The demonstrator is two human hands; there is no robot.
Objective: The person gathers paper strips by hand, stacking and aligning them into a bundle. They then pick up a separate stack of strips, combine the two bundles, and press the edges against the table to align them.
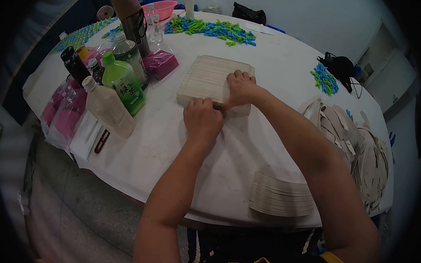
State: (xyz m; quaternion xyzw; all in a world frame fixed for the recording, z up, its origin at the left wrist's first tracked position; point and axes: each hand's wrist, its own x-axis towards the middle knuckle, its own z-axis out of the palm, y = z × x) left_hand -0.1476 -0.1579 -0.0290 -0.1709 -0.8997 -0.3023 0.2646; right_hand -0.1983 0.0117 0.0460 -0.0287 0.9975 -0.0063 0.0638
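A block of stacked pale strips (208,76) lies on the white-covered table, near its middle. My left hand (202,120) rests at the block's near edge, its fingers curled over the side. On the right part of the block is my right hand (240,88), with bent fingers on top and the thumb reaching toward my left hand. Both hands touch the block; whether a single strip is between the fingers cannot be seen. A second, curved stack of pale strips (280,194) sits at the table's near edge.
Bottles, among them a green one (123,83), and pink packages (159,64) stand at the left. Blue and green clips (211,30) lie at the back. A heap of loose strips (348,145) and a black bag (340,71) are on the right.
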